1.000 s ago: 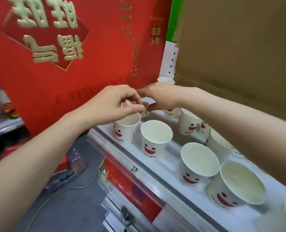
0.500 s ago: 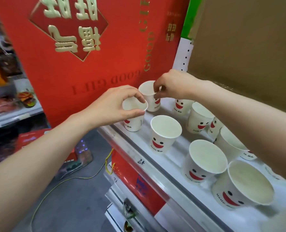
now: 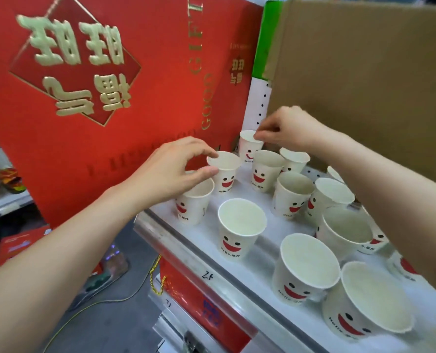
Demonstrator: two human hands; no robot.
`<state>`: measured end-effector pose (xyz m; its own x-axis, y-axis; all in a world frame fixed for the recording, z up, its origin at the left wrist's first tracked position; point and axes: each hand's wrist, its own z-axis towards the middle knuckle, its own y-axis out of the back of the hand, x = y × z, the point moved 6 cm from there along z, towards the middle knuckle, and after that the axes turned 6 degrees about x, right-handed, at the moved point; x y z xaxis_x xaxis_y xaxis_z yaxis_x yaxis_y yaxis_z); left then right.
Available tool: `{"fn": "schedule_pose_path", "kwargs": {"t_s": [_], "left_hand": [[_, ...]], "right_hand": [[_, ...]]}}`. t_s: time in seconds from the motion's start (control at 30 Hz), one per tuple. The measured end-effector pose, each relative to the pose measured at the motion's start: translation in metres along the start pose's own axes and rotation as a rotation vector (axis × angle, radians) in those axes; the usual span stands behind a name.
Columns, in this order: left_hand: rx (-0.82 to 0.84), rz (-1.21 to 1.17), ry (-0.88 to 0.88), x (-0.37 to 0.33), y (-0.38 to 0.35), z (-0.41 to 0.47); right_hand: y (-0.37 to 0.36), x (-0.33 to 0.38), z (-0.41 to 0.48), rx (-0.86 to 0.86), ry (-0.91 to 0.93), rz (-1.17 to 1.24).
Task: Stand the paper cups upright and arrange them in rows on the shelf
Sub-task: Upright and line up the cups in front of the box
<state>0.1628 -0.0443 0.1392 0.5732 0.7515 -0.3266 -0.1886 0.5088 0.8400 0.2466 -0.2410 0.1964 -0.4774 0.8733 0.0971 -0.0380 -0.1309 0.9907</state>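
Head view: we pinch two rims by fingertip, our left hand (image 3: 176, 171) on a smiley cup (image 3: 224, 174) at the shelf (image 3: 264, 253) end, our right hand (image 3: 288, 133) on the back-corner cup (image 3: 247, 149), likely to square the rows upright.

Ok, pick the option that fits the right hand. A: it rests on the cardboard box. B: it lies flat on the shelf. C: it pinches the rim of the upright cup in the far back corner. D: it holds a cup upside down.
C: the right hand pinches the rim of the back corner cup, mouth up beside the red gift box; the left hand holds a second cup.
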Motion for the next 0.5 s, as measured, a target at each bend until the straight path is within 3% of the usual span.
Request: {"fn": "schedule_pose_path", "kwargs": {"t_s": [0.1,0.2,0.3,0.5], "left_hand": [[0.026,0.046,0.018,-0.001,-0.001,0.028],[0.213,0.133,0.075,0.005,-0.018,0.056],[0.353,0.244,0.108,0.010,-0.034,0.072],[0.441,0.268,0.179,0.014,-0.048,0.081]], "right_hand": [[-0.009,-0.026,0.006,0.147,-0.114,-0.100],[-0.027,-0.031,0.004,0.330,-0.132,-0.132],[-0.034,-0.030,0.002,0.344,-0.116,-0.157],[-0.038,-0.032,0.006,0.345,-0.121,-0.157]]}}
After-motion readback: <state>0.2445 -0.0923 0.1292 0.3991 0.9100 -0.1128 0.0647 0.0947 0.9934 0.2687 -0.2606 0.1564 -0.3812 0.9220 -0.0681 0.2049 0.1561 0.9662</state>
